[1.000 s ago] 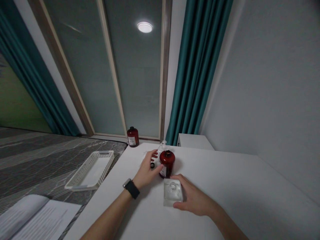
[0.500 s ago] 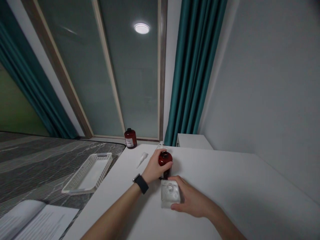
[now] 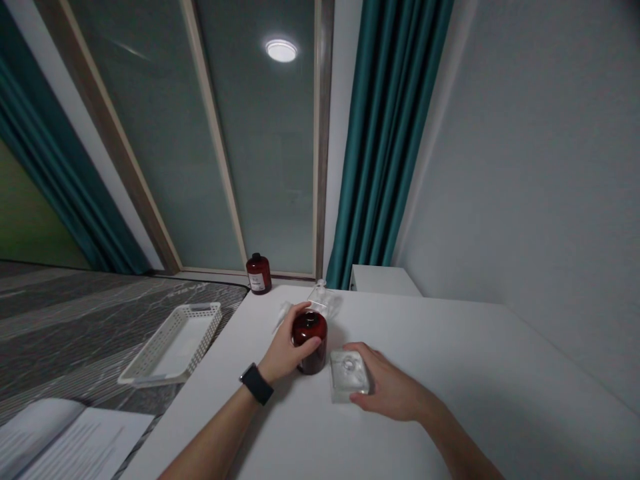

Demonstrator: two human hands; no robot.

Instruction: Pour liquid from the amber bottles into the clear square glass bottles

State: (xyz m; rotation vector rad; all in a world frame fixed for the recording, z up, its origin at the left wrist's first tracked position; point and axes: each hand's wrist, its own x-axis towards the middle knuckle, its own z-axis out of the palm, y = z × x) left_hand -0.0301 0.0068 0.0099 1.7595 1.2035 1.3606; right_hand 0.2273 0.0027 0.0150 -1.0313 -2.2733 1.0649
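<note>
Gripping the red bottle point(image 3: 310, 343) in our left hand point(image 3: 285, 350), we steady the clear square bottle point(image 3: 349, 375) with our right hand point(image 3: 387, 393) and should keep both upright on the table point(image 3: 450, 400).

At a white worktop point(image 3: 450, 373), the left hand point(image 3: 287, 350) grips a dark red bottle point(image 3: 310, 343) while the right hand point(image 3: 387, 390) holds a clear glass bottle point(image 3: 349, 375) just right of it.

Dim room, round ceiling lamp point(image 3: 281, 51) glaring in window glass, soft noisy focus, wide-angle edge warping
</note>
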